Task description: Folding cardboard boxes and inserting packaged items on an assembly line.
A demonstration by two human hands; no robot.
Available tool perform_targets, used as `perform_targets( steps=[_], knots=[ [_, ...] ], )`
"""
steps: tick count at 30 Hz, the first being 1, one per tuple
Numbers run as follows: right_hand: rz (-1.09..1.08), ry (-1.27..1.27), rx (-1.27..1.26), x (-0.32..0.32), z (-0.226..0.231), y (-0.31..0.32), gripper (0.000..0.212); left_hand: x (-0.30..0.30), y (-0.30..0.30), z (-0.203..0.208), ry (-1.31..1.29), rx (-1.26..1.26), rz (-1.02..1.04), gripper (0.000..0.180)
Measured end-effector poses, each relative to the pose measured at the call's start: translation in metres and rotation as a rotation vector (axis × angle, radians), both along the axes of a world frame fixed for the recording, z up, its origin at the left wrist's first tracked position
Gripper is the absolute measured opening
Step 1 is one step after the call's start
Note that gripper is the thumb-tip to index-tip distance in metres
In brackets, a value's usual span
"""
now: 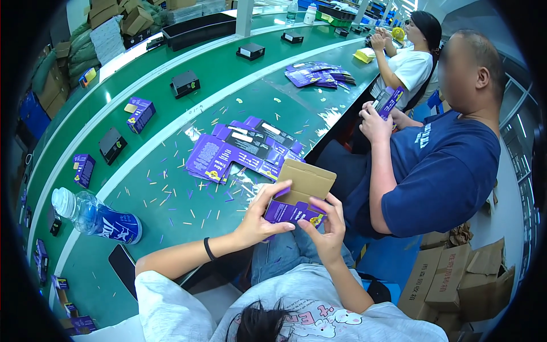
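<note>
Left hand (pixel 261 215) and right hand (pixel 329 229) grip opposite sides of a purple carton (pixel 285 212), its brown inner flap (pixel 308 178) raised; the carton is held above the lap (pixel 289 251), beside a green table (pixel 171 236); on the table, flat purple cartons (pixel 225 154) lie piled near the hands; farther left, a bottle (pixel 117 222) stands near a dark phone (pixel 122 267).

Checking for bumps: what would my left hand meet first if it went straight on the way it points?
The purple box, which your left hand touches; its raised brown flap seems next, though depth is unclear.
</note>
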State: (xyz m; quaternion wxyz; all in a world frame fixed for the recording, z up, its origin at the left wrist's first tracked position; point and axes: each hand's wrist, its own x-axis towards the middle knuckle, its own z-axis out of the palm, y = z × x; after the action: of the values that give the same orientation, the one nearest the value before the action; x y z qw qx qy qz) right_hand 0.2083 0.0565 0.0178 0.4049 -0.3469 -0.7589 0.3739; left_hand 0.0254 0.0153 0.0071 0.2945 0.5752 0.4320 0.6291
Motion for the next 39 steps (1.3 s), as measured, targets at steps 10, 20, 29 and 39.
perform_targets(
  steps=[10,20,29,39],
  knots=[
    [0.050,0.599,-0.587,0.016,0.018,0.025,0.035,-0.001,0.007,0.001,-0.111,-0.292,-0.250,0.037],
    [0.535,0.207,-0.443,0.032,0.026,0.042,0.041,0.002,0.013,-0.002,-0.053,-0.325,-0.320,0.038],
    [0.385,0.171,-0.703,0.031,0.039,0.043,0.028,0.001,0.015,-0.003,0.116,-0.198,-0.283,0.057],
    [0.252,-0.093,-0.173,0.022,0.030,0.040,0.022,-0.002,0.026,0.000,-0.192,-0.249,-0.431,0.075]
  ],
)
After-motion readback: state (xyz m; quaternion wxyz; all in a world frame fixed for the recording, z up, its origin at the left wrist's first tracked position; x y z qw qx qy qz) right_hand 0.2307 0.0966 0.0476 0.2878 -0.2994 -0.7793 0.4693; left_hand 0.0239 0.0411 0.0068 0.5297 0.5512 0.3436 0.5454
